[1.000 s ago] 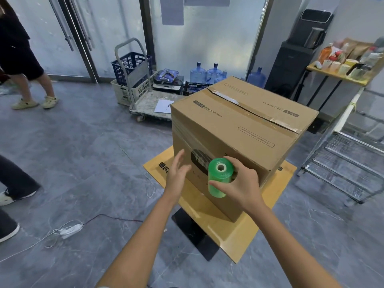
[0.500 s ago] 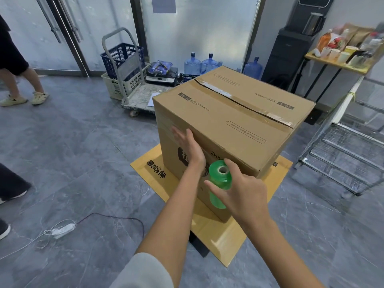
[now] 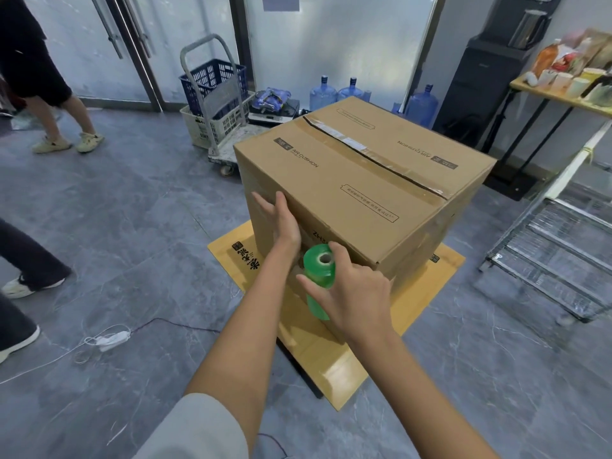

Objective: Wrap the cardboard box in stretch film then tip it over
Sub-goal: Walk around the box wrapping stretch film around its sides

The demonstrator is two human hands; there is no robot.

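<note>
Your left hand [image 3: 281, 223] lay flat, fingers straight, against the near side of the cardboard box [image 3: 364, 180]. Your right hand [image 3: 354, 293] had its fingers curled around the upright green stretch film roll [image 3: 319, 270] just beside that side. The box stood on a flattened yellow carton [image 3: 331, 356] on the floor.

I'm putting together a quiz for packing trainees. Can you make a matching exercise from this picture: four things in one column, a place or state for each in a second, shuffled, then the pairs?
Things
1. cardboard box
2. green film roll
3. left hand
4. blue crate

Places or states
a. stacked on a white basket
b. fingers straight, pressed against the box's near side
c. gripped by the right hand
d. stands on a flat cardboard sheet

Pairs: 1-d, 2-c, 3-b, 4-a
</note>
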